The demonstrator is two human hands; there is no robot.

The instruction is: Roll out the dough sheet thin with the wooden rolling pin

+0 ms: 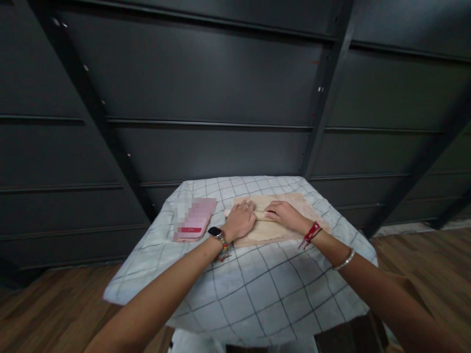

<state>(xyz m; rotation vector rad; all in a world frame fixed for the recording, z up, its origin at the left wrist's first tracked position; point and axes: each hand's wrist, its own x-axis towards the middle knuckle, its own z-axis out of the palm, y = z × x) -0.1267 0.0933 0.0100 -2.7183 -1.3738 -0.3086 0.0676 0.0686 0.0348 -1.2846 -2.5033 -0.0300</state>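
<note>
A flat pale cream and pinkish cloth-like sheet (265, 234) lies on the table, with a narrow cream roll (260, 216) running sideways across it. My left hand (241, 220) rests palm down over the roll's left part, its fingers stretched out. On the right, my right hand (285, 214) has its fingers bent round the roll, thumb close to the fingertips. Part of the roll is hidden under both hands. Whether the roll is part of the sheet or a separate piece, I cannot tell.
Left of the sheet lies a pink phone-like flat object (200, 213), partly blurred out. A white checked cloth (272, 289) covers the small table. Dark metal panels (217, 152) rise right behind it, and wooden floor (427, 255) shows at both sides.
</note>
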